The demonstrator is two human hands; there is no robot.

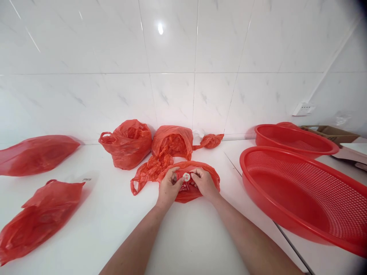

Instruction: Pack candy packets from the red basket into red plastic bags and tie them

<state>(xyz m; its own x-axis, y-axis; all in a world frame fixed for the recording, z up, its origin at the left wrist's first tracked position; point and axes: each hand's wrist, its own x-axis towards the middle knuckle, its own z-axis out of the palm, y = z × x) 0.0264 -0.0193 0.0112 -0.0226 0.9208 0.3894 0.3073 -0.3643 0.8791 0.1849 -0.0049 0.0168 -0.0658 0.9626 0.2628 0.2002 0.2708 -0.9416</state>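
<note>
Front bag (187,198) taken as datum; its long axis is laid roughly left-right, across the forearms. Left hand (169,188) is set over its left half, thumb tip at the near-left edge of the white disc (186,177). That disc is sited mid-bag, over a red packet (183,187). Right hand (205,184) is set over the right half, thumb at the disc's right edge. So the disc is flanked from both sides, neither hand clearly nearer; round, so no long axis is offered. Packet's axis is hidden. Fingers are curled on both hands; whether disc or packet is actually pinched can't be told. Closest obstruction: the front bag's raised film, by which the fingers are ringed. Around it, left to right: far-left bag (40,156) and near-left bag (43,217) are laid well left; handled bag (130,149) is stood behind-left; crumpled bag (153,170) is bunched at its left end; bulky bag (174,133) is set behind; small bag (212,141) is set behind-right; front basket (289,198) is parked right, across a gap, with rear basket (295,143) behind-right.
</note>
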